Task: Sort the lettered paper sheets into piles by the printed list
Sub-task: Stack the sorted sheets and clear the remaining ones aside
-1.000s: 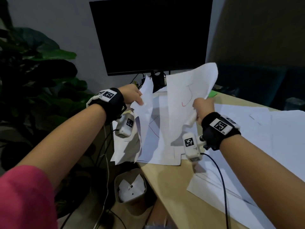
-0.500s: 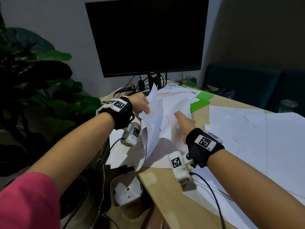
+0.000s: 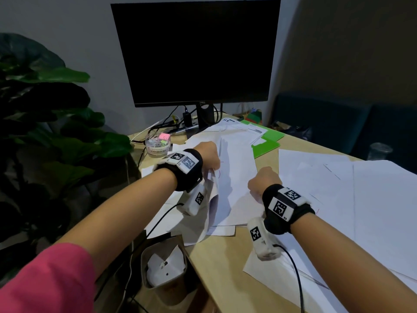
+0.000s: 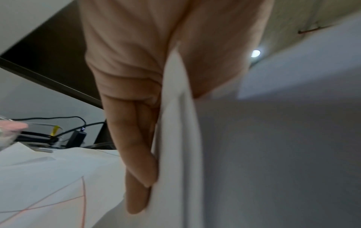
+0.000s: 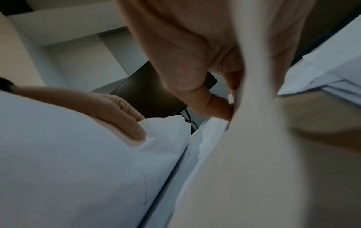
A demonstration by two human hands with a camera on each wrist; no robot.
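Gripping a bundle of white sheets [image 3: 209,193] between thumb and fingers, the left hand [image 3: 208,154] holds them up on edge at the near left corner of the desk [image 3: 228,274]; the left wrist view shows the fingers [image 4: 136,154] lying straight down one face of the paper and the thumb pressed on the other face. Just right of that hand lies a long white sheet [image 3: 237,177], spread over other papers on the desk, with a faint red mark next to the hand. At the near right edge of this sheet the right hand [image 3: 264,179] pinches a sheet edge [image 5: 254,138] between thumb and forefinger, as the right wrist view shows, blurred. Whether it is the long sheet's own edge cannot be told from the head view.

Right of the right hand, more white sheets [image 3: 338,188] cover the desk in overlapping spreads, some with thin red lines. Beyond both hands a printed page [image 3: 246,129] rests partly on green folders [image 3: 266,145], well away from the fingers. Left of the left hand, a little farther off, stands a clear tub of clips [image 3: 158,143]. Behind everything is a dark monitor [image 3: 198,53], with a leafy plant [image 3: 45,109] off to the left. Below the left forearm, on the floor beside the desk, sits a bin [image 3: 164,265] holding crumpled paper.
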